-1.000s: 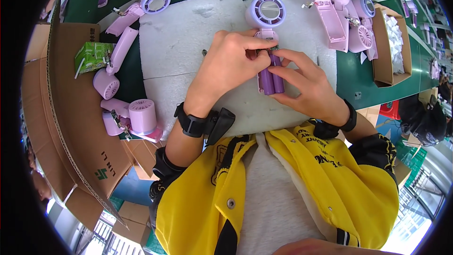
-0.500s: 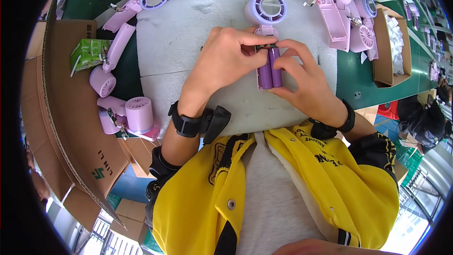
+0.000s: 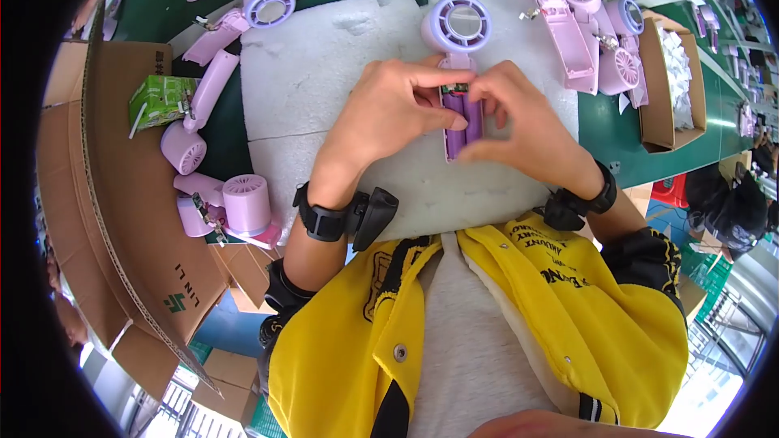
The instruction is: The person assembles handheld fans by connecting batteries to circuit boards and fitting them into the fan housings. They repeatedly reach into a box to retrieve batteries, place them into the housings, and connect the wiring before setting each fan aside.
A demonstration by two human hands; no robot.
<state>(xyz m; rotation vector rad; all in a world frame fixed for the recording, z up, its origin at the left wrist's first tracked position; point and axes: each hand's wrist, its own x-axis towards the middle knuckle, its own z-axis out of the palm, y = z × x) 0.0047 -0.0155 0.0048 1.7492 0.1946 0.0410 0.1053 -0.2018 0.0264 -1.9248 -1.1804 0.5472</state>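
Purple battery cells (image 3: 455,139), long axis running forward, lie in a pink fan handle (image 3: 445,139). The left hand (image 3: 381,109) pinches the handle, thumb hiding part of the cells; the right hand (image 3: 523,113) curls close on their right, contact unclear. Beyond sit a circuit board (image 3: 457,88), round fan head (image 3: 457,24) and, farther right, loose fan parts (image 3: 576,53).

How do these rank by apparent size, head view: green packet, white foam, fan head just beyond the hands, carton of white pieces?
Largest to smallest:
1. White foam
2. Carton of white pieces
3. Green packet and fan head: too alike to rank
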